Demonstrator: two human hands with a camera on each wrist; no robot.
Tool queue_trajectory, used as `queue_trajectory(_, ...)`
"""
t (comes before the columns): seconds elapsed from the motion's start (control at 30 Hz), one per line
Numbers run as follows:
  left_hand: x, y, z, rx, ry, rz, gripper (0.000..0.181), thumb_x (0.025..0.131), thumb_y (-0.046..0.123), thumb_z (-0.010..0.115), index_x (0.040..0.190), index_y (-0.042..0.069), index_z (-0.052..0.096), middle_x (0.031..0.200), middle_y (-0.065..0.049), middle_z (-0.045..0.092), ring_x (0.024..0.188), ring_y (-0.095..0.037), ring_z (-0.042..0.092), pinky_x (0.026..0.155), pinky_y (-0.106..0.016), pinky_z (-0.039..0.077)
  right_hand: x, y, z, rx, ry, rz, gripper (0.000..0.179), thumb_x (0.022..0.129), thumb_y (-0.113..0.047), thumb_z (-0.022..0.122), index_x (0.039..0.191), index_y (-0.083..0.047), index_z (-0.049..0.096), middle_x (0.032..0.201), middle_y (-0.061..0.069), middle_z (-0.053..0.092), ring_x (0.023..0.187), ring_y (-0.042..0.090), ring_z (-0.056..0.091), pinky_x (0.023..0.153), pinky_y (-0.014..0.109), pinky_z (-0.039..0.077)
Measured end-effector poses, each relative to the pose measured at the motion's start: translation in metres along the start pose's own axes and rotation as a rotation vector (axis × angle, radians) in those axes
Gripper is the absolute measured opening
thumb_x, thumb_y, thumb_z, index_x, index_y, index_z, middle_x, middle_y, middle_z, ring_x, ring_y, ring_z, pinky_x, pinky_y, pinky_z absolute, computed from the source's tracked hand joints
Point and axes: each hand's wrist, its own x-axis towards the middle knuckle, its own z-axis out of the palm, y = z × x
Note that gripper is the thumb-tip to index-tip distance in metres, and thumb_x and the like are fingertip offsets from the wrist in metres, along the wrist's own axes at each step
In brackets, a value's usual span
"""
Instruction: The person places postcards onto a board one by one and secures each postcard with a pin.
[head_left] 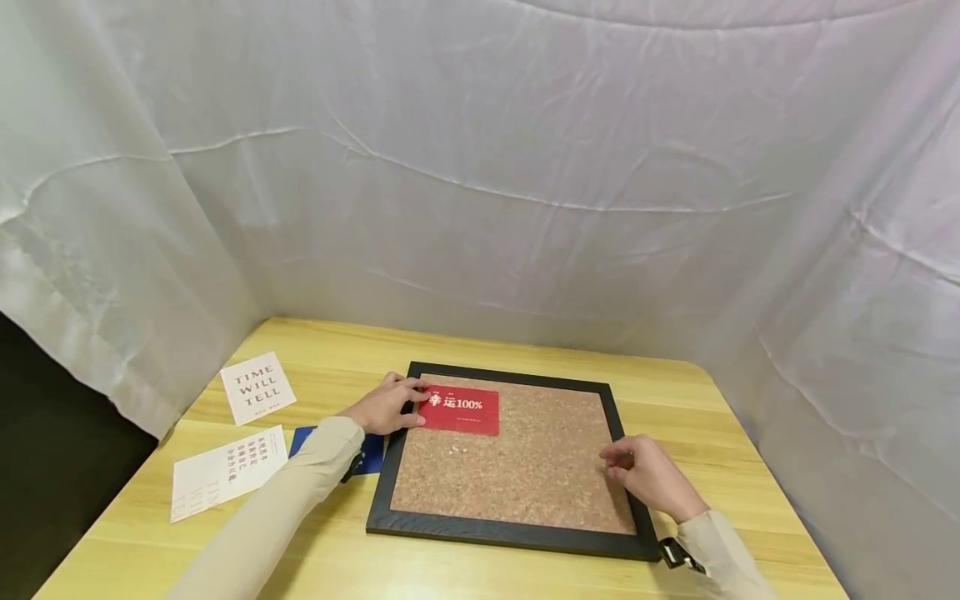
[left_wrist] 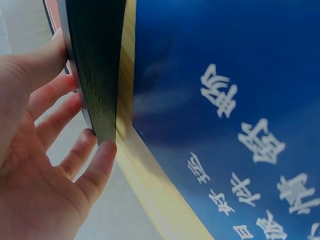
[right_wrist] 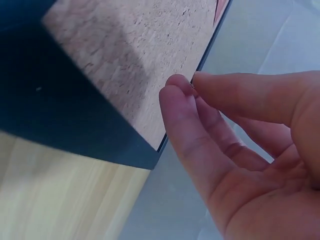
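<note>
A red card with white characters and "100%" lies on the upper left of a cork board with a black wooden frame. My left hand reaches over the frame's left side, its fingertips and thumb on the card's left edge. In the left wrist view the frame's edge hides the fingertips in part. My right hand hovers over the board's right side, thumb and fingertips together. A tiny metallic pin glints between them, mostly hidden. Several small whitish pins lie on the cork below the card.
Left of the board, a blue card lies partly beneath my left forearm. Two pale printed cards, a square one and a longer one, lie farther left on the wooden table. White curtains surround the table.
</note>
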Motion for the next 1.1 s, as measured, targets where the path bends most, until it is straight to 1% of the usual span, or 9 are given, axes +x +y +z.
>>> queue_trajectory(0.13,0.000,0.000,-0.001,0.000,0.005,0.004,0.056,0.096,0.027,0.074,0.144,0.003,0.059,0.160,-0.015,0.047,0.130,-0.035,0.040,0.106,-0.051,0.045,0.009,-0.004,0.000,-0.035,0.027,-0.004,0.013,0.088,0.008,0.072,0.097,0.002,0.079,0.092,0.014,0.077,0.076,0.015,0.067,0.062,0.022,0.053)
queue_trajectory(0.23,-0.001,0.000,-0.003,0.000,0.004,0.005,0.057,0.096,0.027,0.075,0.144,0.002,0.059,0.159,-0.015,0.047,0.129,-0.036,0.040,0.105,-0.051,0.045,0.016,-0.008,0.001,-0.052,0.043,-0.004,0.011,0.088,0.007,0.072,0.093,0.001,0.078,0.090,0.013,0.077,0.074,0.016,0.067,0.060,0.023,0.052)
queue_trajectory(0.37,-0.001,0.002,-0.003,0.001,0.002,0.008,0.057,0.095,0.028,0.075,0.144,0.002,0.059,0.159,-0.016,0.047,0.130,-0.036,0.040,0.105,-0.052,0.045,0.026,-0.014,0.002,-0.054,0.046,-0.001,0.009,0.088,0.007,0.072,0.091,0.001,0.077,0.092,0.013,0.077,0.077,0.019,0.071,0.061,0.027,0.055)
queue_trajectory(0.5,0.000,0.001,-0.003,0.003,0.000,0.011,0.057,0.095,0.028,0.075,0.144,0.003,0.059,0.160,-0.016,0.047,0.131,-0.036,0.040,0.106,-0.052,0.045,0.038,-0.019,0.004,-0.041,0.040,0.009,0.008,0.088,0.006,0.072,0.092,0.002,0.077,0.093,0.014,0.078,0.079,0.021,0.073,0.063,0.030,0.057)
queue_trajectory(0.63,0.001,-0.001,-0.002,-0.001,-0.003,0.006,0.057,0.096,0.028,0.074,0.144,0.003,0.058,0.160,-0.015,0.046,0.132,-0.036,0.039,0.107,-0.052,0.044,0.052,-0.021,0.005,-0.034,0.040,-0.016,0.009,0.089,0.007,0.071,0.093,0.003,0.078,0.093,0.018,0.078,0.079,0.021,0.073,0.064,0.030,0.057)
queue_trajectory(0.73,0.002,-0.001,-0.001,-0.002,-0.005,-0.002,0.058,0.095,0.028,0.074,0.145,0.003,0.058,0.161,-0.014,0.046,0.132,-0.036,0.038,0.107,-0.052,0.044,0.060,-0.023,0.006,-0.045,0.039,-0.025,0.010,0.088,0.008,0.071,0.094,0.003,0.079,0.094,0.018,0.078,0.080,0.022,0.073,0.068,0.033,0.059)
queue_trajectory(0.87,0.003,-0.001,0.000,0.000,-0.004,-0.003,0.057,0.095,0.028,0.075,0.144,0.004,0.059,0.160,-0.014,0.046,0.132,-0.035,0.038,0.107,-0.051,0.044,0.068,-0.029,0.007,-0.050,0.038,-0.002,0.012,0.089,0.006,0.071,0.097,0.002,0.079,0.095,0.017,0.079,0.082,0.023,0.074,0.071,0.037,0.061)
queue_trajectory(1.0,0.003,-0.002,0.000,0.002,-0.004,0.006,0.056,0.095,0.028,0.075,0.143,0.003,0.060,0.160,-0.014,0.047,0.131,-0.036,0.039,0.106,-0.052,0.044,0.076,-0.033,0.008,-0.028,0.032,0.002,0.014,0.090,0.004,0.070,0.100,0.003,0.079,0.098,0.019,0.079,0.083,0.023,0.076,0.070,0.036,0.061)
queue_trajectory(1.1,0.003,-0.002,-0.001,0.002,-0.006,0.007,0.056,0.096,0.028,0.074,0.144,0.004,0.059,0.160,-0.014,0.046,0.131,-0.036,0.039,0.106,-0.052,0.044,0.082,-0.035,0.010,-0.014,0.023,-0.016,0.015,0.091,0.005,0.068,0.101,0.004,0.079,0.101,0.021,0.079,0.084,0.024,0.076,0.070,0.035,0.061)
